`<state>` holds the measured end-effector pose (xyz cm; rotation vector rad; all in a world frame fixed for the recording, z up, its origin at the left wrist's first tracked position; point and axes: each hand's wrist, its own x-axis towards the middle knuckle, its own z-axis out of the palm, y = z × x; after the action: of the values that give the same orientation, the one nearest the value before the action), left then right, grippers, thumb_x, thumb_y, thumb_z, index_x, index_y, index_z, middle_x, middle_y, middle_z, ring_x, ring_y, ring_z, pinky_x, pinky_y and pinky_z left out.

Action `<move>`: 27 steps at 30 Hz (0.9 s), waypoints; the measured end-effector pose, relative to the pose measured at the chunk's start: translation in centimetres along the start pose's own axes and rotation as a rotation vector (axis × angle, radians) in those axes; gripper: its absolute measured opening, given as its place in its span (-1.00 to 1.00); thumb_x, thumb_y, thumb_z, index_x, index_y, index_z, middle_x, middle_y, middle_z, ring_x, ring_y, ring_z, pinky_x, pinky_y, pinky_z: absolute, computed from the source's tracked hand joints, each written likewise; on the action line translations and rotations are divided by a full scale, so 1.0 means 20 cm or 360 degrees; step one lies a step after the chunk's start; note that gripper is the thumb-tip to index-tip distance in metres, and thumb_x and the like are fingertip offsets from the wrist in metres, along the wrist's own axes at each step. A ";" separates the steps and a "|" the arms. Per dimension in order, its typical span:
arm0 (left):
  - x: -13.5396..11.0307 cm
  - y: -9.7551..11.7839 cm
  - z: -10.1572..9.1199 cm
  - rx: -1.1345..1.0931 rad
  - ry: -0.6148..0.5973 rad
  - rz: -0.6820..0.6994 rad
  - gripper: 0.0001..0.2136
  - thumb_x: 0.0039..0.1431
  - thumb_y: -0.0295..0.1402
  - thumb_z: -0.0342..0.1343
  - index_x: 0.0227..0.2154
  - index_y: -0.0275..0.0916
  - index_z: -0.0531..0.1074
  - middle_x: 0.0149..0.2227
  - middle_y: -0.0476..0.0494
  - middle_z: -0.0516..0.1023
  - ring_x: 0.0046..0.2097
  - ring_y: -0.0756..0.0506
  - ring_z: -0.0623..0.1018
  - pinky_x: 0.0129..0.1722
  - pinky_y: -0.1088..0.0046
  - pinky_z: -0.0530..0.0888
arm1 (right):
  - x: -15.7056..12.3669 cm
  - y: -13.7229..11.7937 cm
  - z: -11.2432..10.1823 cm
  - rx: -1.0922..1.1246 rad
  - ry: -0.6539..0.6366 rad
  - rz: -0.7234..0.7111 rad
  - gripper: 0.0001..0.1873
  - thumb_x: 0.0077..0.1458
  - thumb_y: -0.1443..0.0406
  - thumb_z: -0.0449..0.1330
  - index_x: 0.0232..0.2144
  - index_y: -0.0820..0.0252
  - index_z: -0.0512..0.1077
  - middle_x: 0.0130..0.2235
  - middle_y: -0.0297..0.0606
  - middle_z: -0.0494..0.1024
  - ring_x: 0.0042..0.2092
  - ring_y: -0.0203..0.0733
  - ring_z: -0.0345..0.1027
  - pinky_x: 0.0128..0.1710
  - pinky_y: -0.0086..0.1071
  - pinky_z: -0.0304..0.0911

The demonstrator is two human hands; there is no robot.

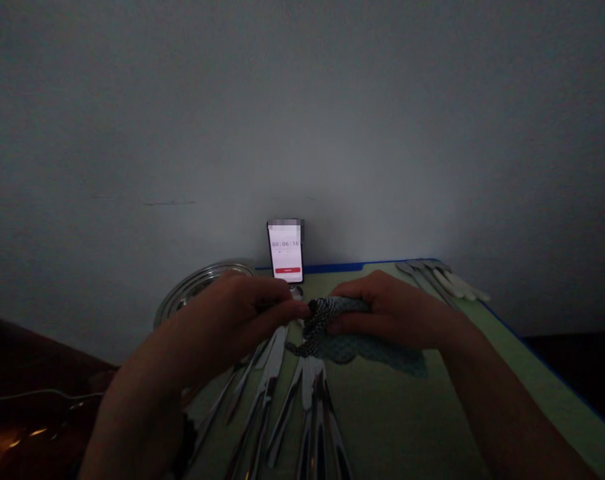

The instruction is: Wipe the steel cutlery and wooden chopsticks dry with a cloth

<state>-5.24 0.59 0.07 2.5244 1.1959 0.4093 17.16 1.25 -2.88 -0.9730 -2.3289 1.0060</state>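
Observation:
A cloth (372,350), grey-green with a black-and-white checked part, is bunched in my right hand (397,310), thumb and fingers closed round it. My left hand (242,303) is pinched closed beside the checked end; its thumb tip meets the cloth. A small shiny rounded piece of metal (296,292) shows just past the left fingertips, and I cannot tell whether they hold it. Below both hands, several metal table knives (267,387) and other cutlery handles (318,427) lie fanned out on the table.
A phone (286,252) showing a running timer leans upright against the grey wall (302,133). Behind my left hand is a round metal tray (182,283). Several utensils with pale handles (457,287) lie at the back right of the green tabletop (397,420), edged in blue. The light is dim.

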 end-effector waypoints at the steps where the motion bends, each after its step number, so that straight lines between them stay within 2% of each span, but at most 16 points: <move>1: -0.01 -0.01 -0.02 -0.0022 0.0023 -0.0039 -0.65 0.18 -0.18 -0.07 -0.61 -0.26 0.38 -0.67 0.06 0.31 -0.61 0.07 0.28 -0.63 0.61 0.16 | 0.00 0.01 -0.01 -0.0007 0.0032 0.0011 -0.80 0.07 0.19 0.15 -0.32 0.14 0.50 -0.42 -0.43 0.52 -0.42 -0.36 0.32 -0.46 -0.52 0.15; 3: -0.02 -0.04 -0.04 -0.0059 0.0076 -0.0115 -0.66 0.18 -0.15 -0.07 -0.53 -0.25 0.43 -0.63 0.05 0.37 -0.58 0.05 0.32 -0.61 0.61 0.20 | -0.02 0.04 -0.04 -0.0041 0.0132 0.0039 -0.81 0.07 0.19 0.15 -0.32 0.13 0.50 -0.41 -0.43 0.53 -0.42 -0.35 0.32 -0.46 -0.51 0.15; 6: -0.03 -0.05 -0.05 -0.0041 0.0209 -0.0179 -0.69 0.17 -0.15 -0.07 -0.43 -0.24 0.47 -0.60 0.05 0.39 -0.56 0.05 0.32 -0.60 0.61 0.22 | -0.02 0.06 -0.06 -0.0118 0.0422 0.0110 -0.78 0.08 0.16 0.13 -0.41 0.17 0.48 -0.47 -0.41 0.49 -0.47 -0.35 0.29 -0.49 -0.49 0.14; 10: -0.01 -0.03 -0.03 0.0018 0.0390 -0.0216 -0.66 0.18 -0.16 -0.08 -0.56 -0.25 0.41 -0.69 0.11 0.21 -0.64 0.08 0.19 -0.66 0.62 0.13 | 0.03 0.06 0.00 0.0053 0.0947 0.0238 -0.69 0.11 0.09 0.07 -0.42 0.21 0.42 -0.52 -0.36 0.46 -0.49 -0.32 0.29 -0.51 -0.45 0.16; 12: 0.00 -0.02 -0.02 0.0044 0.0426 -0.0208 -0.65 0.18 -0.17 -0.08 -0.59 -0.26 0.38 -0.70 0.12 0.19 -0.64 0.09 0.18 -0.66 0.62 0.12 | 0.06 0.06 0.04 0.0265 0.1082 0.0271 -0.67 0.10 0.06 0.07 -0.38 0.22 0.41 -0.48 -0.32 0.48 -0.46 -0.29 0.33 -0.50 -0.44 0.20; 13: 0.00 -0.01 -0.02 0.0056 0.0436 -0.0210 -0.65 0.18 -0.18 -0.08 -0.60 -0.26 0.38 -0.70 0.12 0.21 -0.64 0.09 0.19 -0.65 0.62 0.13 | 0.07 0.06 0.06 0.0363 0.1088 0.0279 -0.66 0.09 0.06 0.08 -0.36 0.22 0.41 -0.45 -0.30 0.49 -0.45 -0.28 0.35 -0.49 -0.43 0.22; 16: 0.00 -0.01 -0.03 0.0065 0.0420 -0.0260 -0.64 0.18 -0.15 -0.08 -0.58 -0.26 0.41 -0.68 0.10 0.26 -0.61 0.08 0.23 -0.63 0.61 0.16 | 0.07 0.07 0.06 0.0492 0.0931 0.0281 -0.67 0.06 0.07 0.12 -0.32 0.23 0.41 -0.41 -0.28 0.51 -0.44 -0.28 0.37 -0.49 -0.43 0.25; 20: -0.01 -0.03 -0.02 0.0001 0.0221 -0.0324 -0.61 0.18 -0.09 -0.09 -0.54 -0.26 0.43 -0.64 0.07 0.30 -0.57 0.05 0.28 -0.61 0.59 0.18 | 0.01 0.06 0.00 0.0578 0.0435 0.0268 -0.74 0.04 0.16 0.17 -0.26 0.21 0.45 -0.37 -0.30 0.53 -0.42 -0.31 0.37 -0.46 -0.46 0.28; 23: -0.01 -0.04 -0.02 -0.0082 0.0068 -0.0231 -0.62 0.20 -0.09 -0.09 -0.54 -0.26 0.41 -0.61 0.05 0.32 -0.56 0.05 0.30 -0.59 0.57 0.20 | -0.04 0.05 -0.03 0.0706 0.0104 0.0265 -0.73 0.02 0.23 0.19 -0.18 0.16 0.46 -0.32 -0.32 0.55 -0.36 -0.28 0.41 -0.38 -0.43 0.32; 27: -0.01 -0.04 -0.01 -0.0148 -0.0070 -0.0154 -0.62 0.22 -0.12 -0.12 -0.56 -0.27 0.36 -0.60 0.05 0.28 -0.55 0.05 0.29 -0.59 0.56 0.19 | -0.05 0.04 -0.04 0.0592 -0.0078 0.0221 -0.72 0.02 0.25 0.20 -0.16 0.08 0.47 -0.28 -0.37 0.56 -0.28 -0.28 0.42 -0.30 -0.43 0.32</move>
<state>-6.08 0.91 -0.15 2.3742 1.2468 0.3747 18.73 1.20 -2.98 -0.9735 -2.0273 1.4685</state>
